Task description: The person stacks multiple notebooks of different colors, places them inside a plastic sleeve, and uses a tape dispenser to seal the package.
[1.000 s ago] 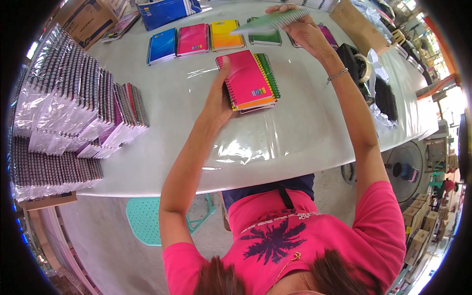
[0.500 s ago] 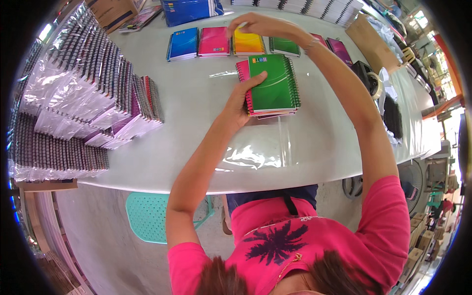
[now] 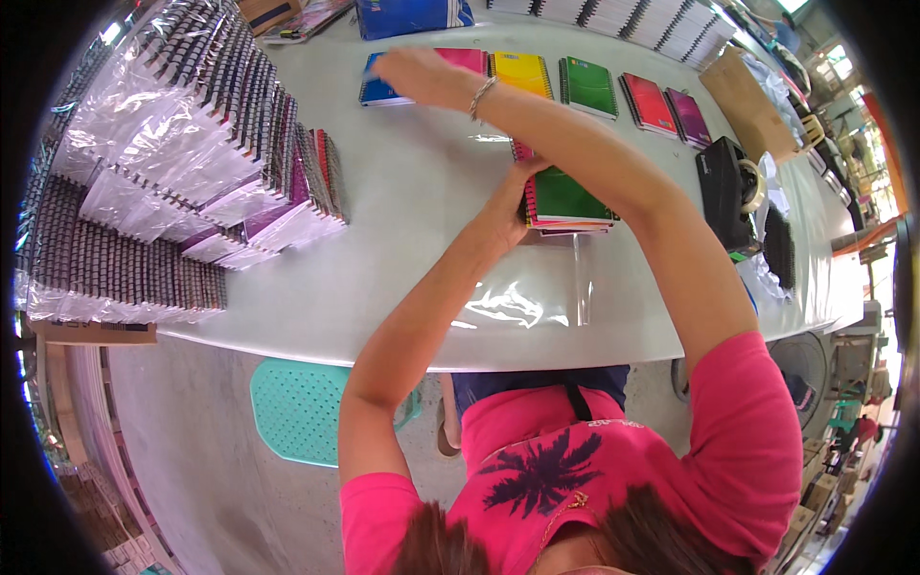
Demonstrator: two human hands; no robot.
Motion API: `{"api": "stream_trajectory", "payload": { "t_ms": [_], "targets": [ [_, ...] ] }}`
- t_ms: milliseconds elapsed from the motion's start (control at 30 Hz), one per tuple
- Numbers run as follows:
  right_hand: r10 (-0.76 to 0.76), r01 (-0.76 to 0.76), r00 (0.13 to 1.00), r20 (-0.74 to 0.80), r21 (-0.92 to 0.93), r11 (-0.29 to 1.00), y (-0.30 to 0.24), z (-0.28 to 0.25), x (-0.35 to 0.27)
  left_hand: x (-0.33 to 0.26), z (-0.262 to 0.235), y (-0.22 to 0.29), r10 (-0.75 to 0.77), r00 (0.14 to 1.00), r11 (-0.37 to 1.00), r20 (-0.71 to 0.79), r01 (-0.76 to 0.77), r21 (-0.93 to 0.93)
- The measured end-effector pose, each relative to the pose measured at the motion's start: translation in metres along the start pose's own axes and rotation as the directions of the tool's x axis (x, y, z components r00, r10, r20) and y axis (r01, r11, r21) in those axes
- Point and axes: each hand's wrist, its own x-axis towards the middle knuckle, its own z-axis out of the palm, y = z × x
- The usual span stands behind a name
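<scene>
My left hand (image 3: 508,206) is closed around the left edge of a small stack of spiral notebooks (image 3: 567,199). A green cover lies on top, with pink edges showing below; my right forearm hides part of the stack. Across it, my right hand (image 3: 422,77) reaches to the far left, over the blue notebook (image 3: 376,92) at the end of a row. Its fingers are blurred, and whether they grip the blue notebook I cannot tell. Beside it in the row lie a pink notebook (image 3: 464,59), a yellow one (image 3: 519,73), a green one (image 3: 587,87), a red one (image 3: 650,103) and a purple one (image 3: 689,119).
Plastic-wrapped piles of spiral notebooks (image 3: 182,163) rise on the table's left. White spiral-bound stacks (image 3: 623,29) and a blue pack (image 3: 414,15) line the back. At the right are a black tape dispenser (image 3: 724,196) and a cardboard box (image 3: 752,105). A turquoise stool (image 3: 299,412) stands below the table edge.
My right hand has swung left from above the pink and yellow notebooks to the blue one. Its forearm now crosses over the stack, which my left hand still holds. The view has shifted slightly.
</scene>
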Motion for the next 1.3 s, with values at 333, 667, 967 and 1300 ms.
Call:
{"api": "stream_trajectory", "payload": {
  "t_ms": [333, 667, 967, 1300],
  "targets": [
    [0.396, -0.139, 0.910, -0.124, 0.808, 0.573, 0.045, -0.128, -0.113, -0.005, -0.002, 0.012, 0.124, 0.991, 0.992, 0.049, -0.123, -0.027],
    [0.706, -0.371, 0.659, 0.261, 0.929, 0.003, -0.034, -0.148, -0.268, -0.009, 0.021, 0.005, 0.213, 0.973, 0.974, 0.087, -0.205, -0.093],
    [0.711, -0.440, 0.675, 0.194, 0.880, 0.178, -0.027, -0.106, -0.315, -0.012, 0.031, 0.008, 0.112, 0.994, 0.964, 0.015, -0.112, 0.241],
    [0.599, -0.147, 0.795, 0.098, 0.989, 0.033, -0.063, -0.105, -0.346, -0.063, 0.063, -0.005, 0.299, 0.891, 0.437, 0.341, -0.446, 0.781]
  ]
}}
